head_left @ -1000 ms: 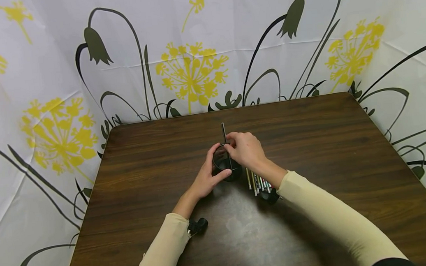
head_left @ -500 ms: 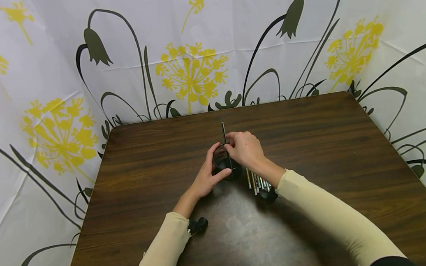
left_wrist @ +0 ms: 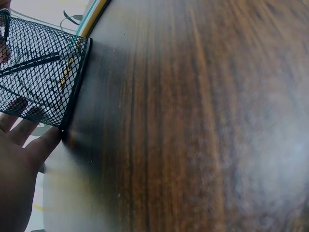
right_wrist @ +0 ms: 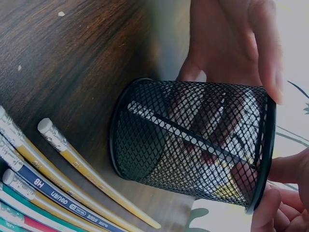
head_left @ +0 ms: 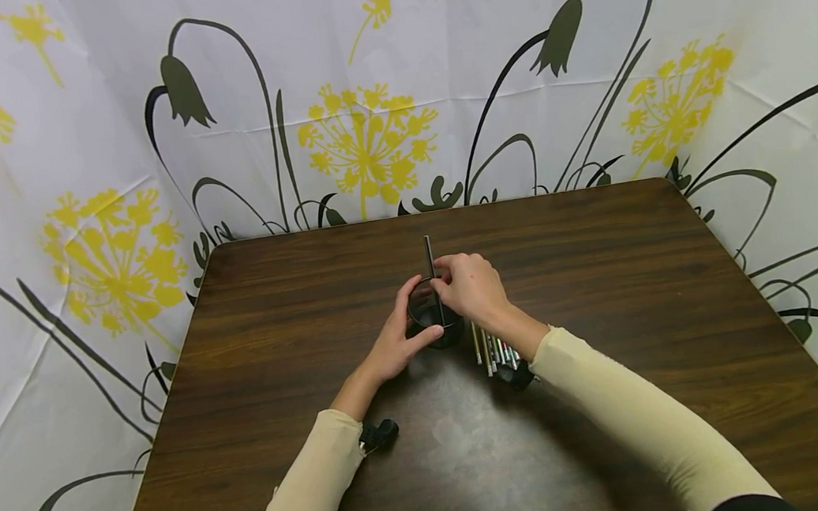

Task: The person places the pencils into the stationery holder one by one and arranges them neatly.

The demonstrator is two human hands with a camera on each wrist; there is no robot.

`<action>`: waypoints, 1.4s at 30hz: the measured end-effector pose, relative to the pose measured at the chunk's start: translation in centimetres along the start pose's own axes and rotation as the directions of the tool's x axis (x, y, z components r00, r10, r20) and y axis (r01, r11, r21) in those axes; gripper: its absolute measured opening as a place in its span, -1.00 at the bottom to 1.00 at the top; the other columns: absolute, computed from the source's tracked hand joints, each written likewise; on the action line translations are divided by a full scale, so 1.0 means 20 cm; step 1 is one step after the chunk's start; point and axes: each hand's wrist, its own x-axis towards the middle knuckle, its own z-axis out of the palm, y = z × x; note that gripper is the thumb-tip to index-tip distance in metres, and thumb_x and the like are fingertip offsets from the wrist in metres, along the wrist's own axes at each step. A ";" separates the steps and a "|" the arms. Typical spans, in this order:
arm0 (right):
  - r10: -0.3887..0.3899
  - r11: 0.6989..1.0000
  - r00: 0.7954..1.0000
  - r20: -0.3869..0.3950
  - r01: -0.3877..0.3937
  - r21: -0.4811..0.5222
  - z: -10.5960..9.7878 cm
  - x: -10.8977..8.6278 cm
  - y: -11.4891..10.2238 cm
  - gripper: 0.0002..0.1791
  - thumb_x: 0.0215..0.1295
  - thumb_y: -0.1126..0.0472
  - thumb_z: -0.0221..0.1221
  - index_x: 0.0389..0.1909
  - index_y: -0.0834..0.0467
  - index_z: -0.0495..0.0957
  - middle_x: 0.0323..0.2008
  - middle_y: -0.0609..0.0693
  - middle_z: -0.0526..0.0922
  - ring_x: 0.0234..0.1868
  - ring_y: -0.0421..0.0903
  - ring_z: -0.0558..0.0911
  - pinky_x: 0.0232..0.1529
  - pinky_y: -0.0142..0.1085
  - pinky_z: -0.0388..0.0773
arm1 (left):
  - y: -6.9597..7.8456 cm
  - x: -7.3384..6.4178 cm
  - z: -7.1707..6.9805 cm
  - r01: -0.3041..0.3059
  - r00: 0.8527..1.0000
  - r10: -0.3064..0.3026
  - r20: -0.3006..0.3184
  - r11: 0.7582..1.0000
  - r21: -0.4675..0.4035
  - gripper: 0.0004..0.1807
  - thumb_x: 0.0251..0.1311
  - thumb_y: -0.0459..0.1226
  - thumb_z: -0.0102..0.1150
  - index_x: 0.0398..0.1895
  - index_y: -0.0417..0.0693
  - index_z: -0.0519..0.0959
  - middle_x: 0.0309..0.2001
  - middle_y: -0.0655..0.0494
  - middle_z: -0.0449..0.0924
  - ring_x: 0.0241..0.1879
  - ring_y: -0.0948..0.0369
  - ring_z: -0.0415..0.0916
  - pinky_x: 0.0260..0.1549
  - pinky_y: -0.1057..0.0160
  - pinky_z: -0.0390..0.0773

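A black mesh pencil cup (head_left: 428, 329) stands upright on the wooden table. My left hand (head_left: 389, 348) grips it round the side, its thumb near the front of the rim and the fingers behind. A slim dark pencil (head_left: 429, 254) leans in the cup, its upper end sticking out well above the rim. My right hand (head_left: 475, 286) pinches that pencil at rim height. Through the mesh in the right wrist view, the pencil (right_wrist: 193, 137) slants down to the cup's base. The left wrist view has the left hand (left_wrist: 19, 164) against the cup's mesh wall (left_wrist: 43, 67).
Several pencils (head_left: 490, 353) lie side by side on the table just right of the cup, partly under the right forearm. Yellow, dark blue, green and red ones (right_wrist: 72, 193) show eraser ends in the right wrist view. A flower-printed curtain (head_left: 366, 53) hangs behind the table.
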 end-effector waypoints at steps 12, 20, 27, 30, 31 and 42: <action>0.047 0.948 0.999 0.026 -0.052 0.315 -0.11 -0.01 0.08 -0.68 0.34 0.15 0.24 0.05 0.18 0.62 -0.47 0.04 0.71 -0.61 -0.17 0.65 -0.67 -0.29 0.40 | -0.02 0.01 0.01 -0.027 0.999 0.027 -0.019 1.000 -0.010 -0.11 0.28 -0.40 0.18 0.54 -0.11 -0.13 0.40 -0.33 0.13 0.38 -0.28 0.08 0.24 -0.33 0.13; 0.183 0.921 0.982 0.041 -0.186 0.343 -0.17 -0.01 0.32 -0.73 0.35 0.14 0.23 -0.05 0.22 0.63 -0.41 0.13 0.71 -0.49 0.07 0.71 -0.57 -0.30 0.51 | -0.03 0.01 0.02 -0.045 0.999 0.045 -0.024 0.999 0.014 -0.11 0.28 -0.38 0.20 0.54 -0.10 -0.11 0.39 -0.36 0.13 0.37 -0.30 0.07 0.22 -0.35 0.16; 0.311 0.895 0.931 0.192 -0.355 0.272 -0.15 -0.06 0.55 -0.76 0.33 0.11 0.24 -0.15 0.21 0.64 -0.38 0.08 0.69 -0.50 -0.07 0.68 -0.54 -0.28 0.57 | -0.03 0.01 0.02 -0.052 0.998 0.053 -0.032 0.998 0.036 -0.12 0.27 -0.39 0.20 0.52 -0.15 -0.10 0.37 -0.42 0.13 0.36 -0.32 0.07 0.19 -0.36 0.18; 0.336 0.876 0.904 0.264 -0.403 0.263 -0.13 -0.08 0.62 -0.74 0.30 0.09 0.28 -0.18 0.22 0.65 -0.38 0.08 0.71 -0.47 -0.10 0.69 -0.51 -0.27 0.61 | -0.03 0.01 0.02 -0.056 0.998 0.058 -0.036 0.998 0.042 -0.12 0.27 -0.38 0.21 0.52 -0.13 -0.10 0.37 -0.41 0.14 0.36 -0.30 0.08 0.20 -0.36 0.18; 0.339 0.871 0.896 0.287 -0.414 0.263 -0.12 -0.08 0.64 -0.73 0.29 0.09 0.29 -0.18 0.23 0.65 -0.37 0.07 0.71 -0.46 -0.10 0.69 -0.50 -0.26 0.61 | -0.04 0.01 0.02 -0.057 0.998 0.058 -0.039 0.998 0.040 -0.12 0.27 -0.37 0.21 0.53 -0.10 -0.10 0.37 -0.39 0.15 0.37 -0.29 0.08 0.20 -0.36 0.17; 0.347 0.850 0.858 0.378 -0.458 0.261 -0.10 -0.09 0.69 -0.70 0.18 0.12 0.39 -0.20 0.25 0.64 -0.44 0.01 0.71 -0.47 -0.13 0.68 -0.47 -0.26 0.61 | -0.16 0.02 0.03 -0.039 0.997 0.043 -0.057 0.996 0.079 -0.09 0.28 -0.22 0.24 0.55 0.24 -0.11 0.40 -0.20 0.18 0.40 -0.09 0.13 0.23 -0.27 0.22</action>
